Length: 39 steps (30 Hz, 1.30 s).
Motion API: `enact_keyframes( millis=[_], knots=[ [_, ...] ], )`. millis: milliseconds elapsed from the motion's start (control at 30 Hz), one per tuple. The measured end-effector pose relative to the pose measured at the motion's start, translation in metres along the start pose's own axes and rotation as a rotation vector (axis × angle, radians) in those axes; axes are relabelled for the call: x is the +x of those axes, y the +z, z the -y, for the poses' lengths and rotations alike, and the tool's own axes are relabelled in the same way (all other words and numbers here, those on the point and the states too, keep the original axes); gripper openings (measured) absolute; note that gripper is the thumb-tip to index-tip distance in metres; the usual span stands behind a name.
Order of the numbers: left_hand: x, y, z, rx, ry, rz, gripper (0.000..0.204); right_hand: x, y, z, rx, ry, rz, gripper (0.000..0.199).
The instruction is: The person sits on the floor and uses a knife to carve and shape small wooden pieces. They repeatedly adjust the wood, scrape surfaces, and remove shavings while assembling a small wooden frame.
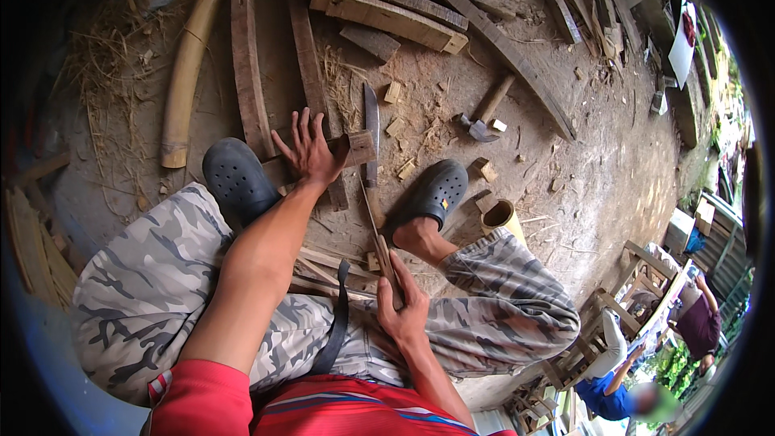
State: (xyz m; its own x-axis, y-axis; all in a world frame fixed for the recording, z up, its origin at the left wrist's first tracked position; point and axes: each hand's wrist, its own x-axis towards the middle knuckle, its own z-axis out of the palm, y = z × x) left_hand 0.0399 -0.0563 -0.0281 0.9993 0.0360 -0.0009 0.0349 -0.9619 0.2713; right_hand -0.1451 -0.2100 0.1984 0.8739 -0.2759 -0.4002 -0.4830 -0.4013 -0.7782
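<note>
My left hand [311, 153] presses down, fingers spread, on a short wooden piece [360, 148] that lies across two long timber lengths. In my right hand [405, 304] is the wooden handle of a thin-bladed tool [385, 261]. Its blade is seen nearly edge-on and points away from me, toward the wooden piece; I cannot tell whether they touch. A long knife [371, 117] lies on the ground by the end of that piece. My feet, in dark clogs, flank the work: left clog [237, 178], right clog [437, 191].
A hammer [487, 117] lies ahead to the right among wood chips. A bamboo length [187, 73] is at left, stacked timbers [395, 12] at the far side. A pale hollow tube [502, 218] stands beside my right leg. Two people [617, 396] are at lower right.
</note>
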Motion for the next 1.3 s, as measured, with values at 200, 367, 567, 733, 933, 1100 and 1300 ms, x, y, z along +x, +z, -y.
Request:
enact_keyframes(
  millis=[200, 367, 567, 733, 933, 1100, 1300],
  knots=[
    [-0.001, 0.002, 0.0, 0.005, -0.006, -0.001, 0.086, 0.03, 0.008, 0.009, 0.006, 0.05, 0.035, 0.045],
    [-0.001, 0.001, 0.001, 0.018, 0.006, 0.004, 0.084, 0.05, 0.028, -0.005, 0.022, 0.034, 0.046, 0.044],
    [-0.001, -0.001, -0.001, 0.001, -0.02, 0.024, 0.081, 0.014, 0.008, 0.002, 0.0, -0.034, 0.011, 0.043],
    [-0.001, -0.004, -0.002, 0.025, -0.014, 0.034, 0.082, 0.069, 0.042, -0.002, 0.064, -0.1, -0.021, 0.043],
    [-0.001, -0.001, -0.001, -0.024, -0.013, 0.033, 0.079, 0.019, 0.01, -0.016, 0.002, -0.202, -0.067, 0.043],
    [-0.001, -0.002, -0.002, -0.021, -0.001, 0.002, 0.078, 0.037, 0.022, -0.013, 0.04, -0.008, 0.025, 0.046],
    [-0.001, -0.007, -0.003, -0.002, 0.003, 0.018, 0.081, 0.07, 0.043, -0.001, 0.049, 0.079, 0.1, 0.049]
  ],
)
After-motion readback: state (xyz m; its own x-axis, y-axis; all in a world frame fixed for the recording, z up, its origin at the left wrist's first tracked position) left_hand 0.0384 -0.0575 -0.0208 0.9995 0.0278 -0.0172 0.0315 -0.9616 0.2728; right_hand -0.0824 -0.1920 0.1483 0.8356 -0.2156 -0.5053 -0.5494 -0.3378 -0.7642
